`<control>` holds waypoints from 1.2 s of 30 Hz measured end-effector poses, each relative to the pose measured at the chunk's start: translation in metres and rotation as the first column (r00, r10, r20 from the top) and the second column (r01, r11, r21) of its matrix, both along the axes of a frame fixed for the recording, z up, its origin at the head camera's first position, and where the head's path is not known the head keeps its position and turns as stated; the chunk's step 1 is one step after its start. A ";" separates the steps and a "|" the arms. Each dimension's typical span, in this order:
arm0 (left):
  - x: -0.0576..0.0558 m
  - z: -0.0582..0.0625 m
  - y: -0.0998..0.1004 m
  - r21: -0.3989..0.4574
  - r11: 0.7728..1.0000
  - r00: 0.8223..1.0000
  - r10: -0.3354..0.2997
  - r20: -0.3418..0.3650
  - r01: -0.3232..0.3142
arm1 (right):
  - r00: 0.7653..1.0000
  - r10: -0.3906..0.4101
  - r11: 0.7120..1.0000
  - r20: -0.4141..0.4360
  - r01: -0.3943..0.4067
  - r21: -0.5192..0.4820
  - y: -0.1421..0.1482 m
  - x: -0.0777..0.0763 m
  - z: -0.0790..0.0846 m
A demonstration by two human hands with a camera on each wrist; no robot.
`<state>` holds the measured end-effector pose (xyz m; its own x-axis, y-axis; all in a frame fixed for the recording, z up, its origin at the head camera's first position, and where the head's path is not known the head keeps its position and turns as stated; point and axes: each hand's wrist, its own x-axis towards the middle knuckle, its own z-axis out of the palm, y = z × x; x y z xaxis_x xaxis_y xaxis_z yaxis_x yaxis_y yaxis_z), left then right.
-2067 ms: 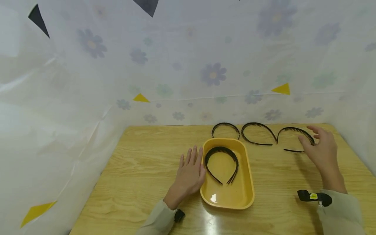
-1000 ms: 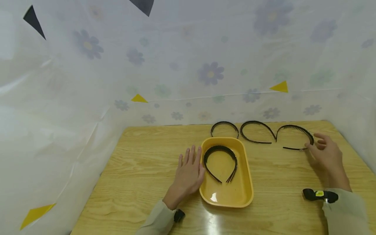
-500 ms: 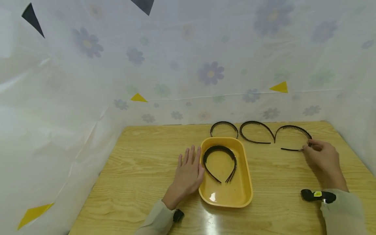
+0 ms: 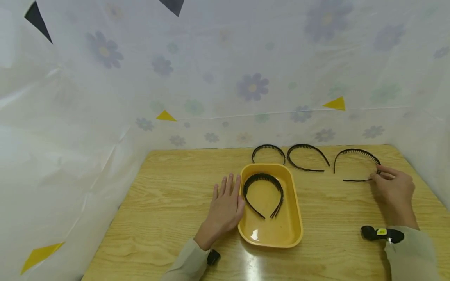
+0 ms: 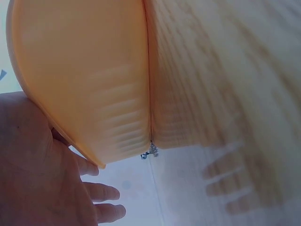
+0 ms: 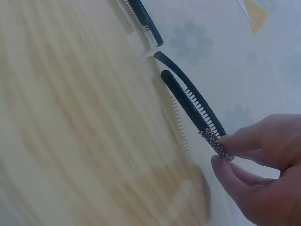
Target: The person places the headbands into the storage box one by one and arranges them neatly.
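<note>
My right hand (image 4: 395,187) pinches a black toothed headband (image 4: 355,150) between thumb and fingers at the far right of the table. The right wrist view shows the grip on a glittery, beaded patch of that headband (image 6: 188,103), its free ends pointing away from the hand. My left hand (image 4: 225,208) lies with straight fingers along the left side of a yellow tray (image 4: 299,218). In the left wrist view the tray's outer wall (image 5: 84,84) rises beside the hand (image 5: 42,174). Black headbands (image 4: 263,177) lie nested inside the tray, toward its far end.
Two more black headbands lie at the table's back edge: one (image 4: 268,146) just behind the tray, one (image 4: 306,146) to its right. A flower-patterned white sheet (image 4: 211,78) forms walls behind and at the sides of the wooden table (image 4: 165,187).
My right hand has closed its fingers on the rightmost headband and shifted it slightly right, apart from the neighbouring one it met before. My left hand has stayed at the tray.
</note>
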<state>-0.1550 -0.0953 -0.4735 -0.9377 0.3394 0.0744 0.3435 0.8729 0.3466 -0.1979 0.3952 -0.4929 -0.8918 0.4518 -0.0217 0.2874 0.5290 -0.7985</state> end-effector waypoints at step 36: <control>0.001 0.001 -0.001 -0.001 1.000 1.000 0.000 0.012 0.000 | 0.988 0.018 0.993 -0.150 -0.035 -0.110 -0.009 0.001 0.023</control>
